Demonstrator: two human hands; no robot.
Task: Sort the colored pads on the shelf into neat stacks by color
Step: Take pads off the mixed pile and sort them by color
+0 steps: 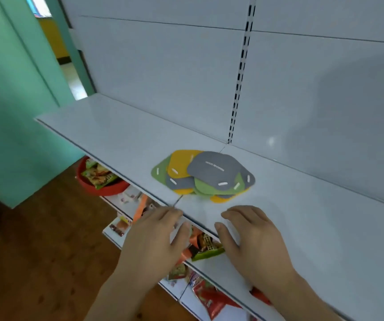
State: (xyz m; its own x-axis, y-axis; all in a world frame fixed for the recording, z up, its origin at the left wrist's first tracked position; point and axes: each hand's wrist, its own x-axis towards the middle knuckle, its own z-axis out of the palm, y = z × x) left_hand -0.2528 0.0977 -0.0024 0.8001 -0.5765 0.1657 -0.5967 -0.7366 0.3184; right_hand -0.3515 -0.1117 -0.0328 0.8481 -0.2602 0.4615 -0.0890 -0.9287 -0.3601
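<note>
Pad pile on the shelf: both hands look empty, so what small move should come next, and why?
Probably the right hand should reach forward and lift the grey pad off the pile. It lies on top, overlapping yellow and green pads, so nothing beneath can be sorted first. Both hands, the left hand too, hover open at the shelf edge, holding nothing.

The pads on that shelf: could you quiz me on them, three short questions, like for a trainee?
1. True or false: the grey pad lies on top of the pile.
2. Which colours are mixed in the pile: A) grey, yellow, green; B) red, blue, white?
3. Fill in: neither the left hand nor the right hand is ___ a pad; both hover open near the shelf edge.

Key: 1 true; 2 A; 3 touching.
</note>
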